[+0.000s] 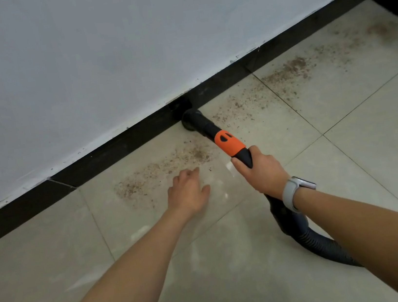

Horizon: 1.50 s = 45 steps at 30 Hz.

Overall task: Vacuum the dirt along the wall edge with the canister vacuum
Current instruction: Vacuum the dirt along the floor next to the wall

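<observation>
Right hand (262,170) grips vacuum handle (230,144), nozzle (188,120) at black baseboard (116,149) w/ dirt (159,169) nearby; left hand (188,190) fingers relaxed, holding nothing.

Bare forearms, grey wristwatch (291,193)

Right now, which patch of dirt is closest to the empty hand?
The brown crumbly dirt patch just beyond the open left hand. The other patches lie further right, past the black vacuum nozzle.

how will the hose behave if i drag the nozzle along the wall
The hose is ribbed and already curves behind the right hand, so it probably flexes and trails rather than resisting. The nozzle end looks rigid, so it should track the baseboard steadily.
</observation>
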### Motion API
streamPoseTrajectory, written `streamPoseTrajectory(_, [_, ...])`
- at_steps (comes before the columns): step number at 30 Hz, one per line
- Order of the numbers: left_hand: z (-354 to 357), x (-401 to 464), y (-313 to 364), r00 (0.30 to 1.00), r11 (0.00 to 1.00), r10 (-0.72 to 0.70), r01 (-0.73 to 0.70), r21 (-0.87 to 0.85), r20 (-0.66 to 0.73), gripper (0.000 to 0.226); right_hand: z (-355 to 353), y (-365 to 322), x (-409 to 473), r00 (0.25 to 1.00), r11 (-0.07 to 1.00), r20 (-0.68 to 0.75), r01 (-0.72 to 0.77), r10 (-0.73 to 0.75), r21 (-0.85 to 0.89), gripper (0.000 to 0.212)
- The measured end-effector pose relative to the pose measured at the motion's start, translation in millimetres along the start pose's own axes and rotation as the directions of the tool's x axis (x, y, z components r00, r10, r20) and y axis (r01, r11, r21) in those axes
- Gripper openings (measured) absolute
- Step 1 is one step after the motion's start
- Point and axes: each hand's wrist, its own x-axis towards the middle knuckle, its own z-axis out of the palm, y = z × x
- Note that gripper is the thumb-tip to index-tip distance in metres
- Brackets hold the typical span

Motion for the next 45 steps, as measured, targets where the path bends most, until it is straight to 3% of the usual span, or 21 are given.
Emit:
streamPoseTrajectory(3, [28.1, -15.9, -2.5, 0.985, 0.962, 0.156, -0.167, 0.215, 0.069, 0.068, -11.0, 5.3, 6.4, 0.997, 0.996, -0.027, -0.075, 0.076, 0.048, 0.041])
streamPoseTrajectory(7, [52.9, -26.9, -13.5, 0.969, 0.906, 0.159, -0.219, 0.363, 0.189, 0.076, -25.3, 12.1, 16.8, 0.988, 0.985, -0.052, -0.14, 0.146, 0.105, 0.044])
streamPoseTrajectory(18, [56.9, -21.5, -19.1, 0.972, 0.901, 0.177, -0.223, 0.372, 0.153, 0.079, -49.5, 21.9, 37.3, 0.954, 0.928, -0.123, -0.229, 0.274, 0.295, 0.038])
streamPoseTrajectory(28, [44.6, -22.4, -16.4, 0.965, 0.9, 0.186, -0.243, 0.363, 0.183, 0.076, -17.6, 6.2, 9.6, 0.993, 0.948, 0.054, -0.12, 0.109, 0.295, 0.036])
streamPoseTrajectory(30, [35.9, -22.7, -14.5, 0.973, 0.941, 0.194, -0.221, 0.256, 0.127, 0.067, -12.1, 2.4, -1.5, 0.993, 0.966, 0.109, -0.069, 0.043, 0.249, 0.035])
streamPoseTrajectory(34, [14.6, -26.2, -16.5, 0.967, 0.985, 0.084, -0.118, -0.13, -0.239, 0.049, -1.6, -5.5, -23.2, 0.984, 0.987, 0.166, 0.037, -0.063, 0.155, 0.034])
streamPoseTrajectory(39, [-3.0, -34.6, -33.9, 0.907, 0.984, -0.087, 0.012, -0.18, -0.411, 0.041, 18.0, -24.0, -47.5, 0.961, 0.985, 0.216, 0.172, -0.173, 0.023, 0.038])
streamPoseTrajectory(45, [-4.5, -55.2, -55.6, 0.851, 0.954, -0.27, 0.172, -0.247, -0.451, 0.021, 38.4, -55.3, -58.9, 0.932, 0.967, 0.262, 0.254, -0.251, 0.023, 0.037])
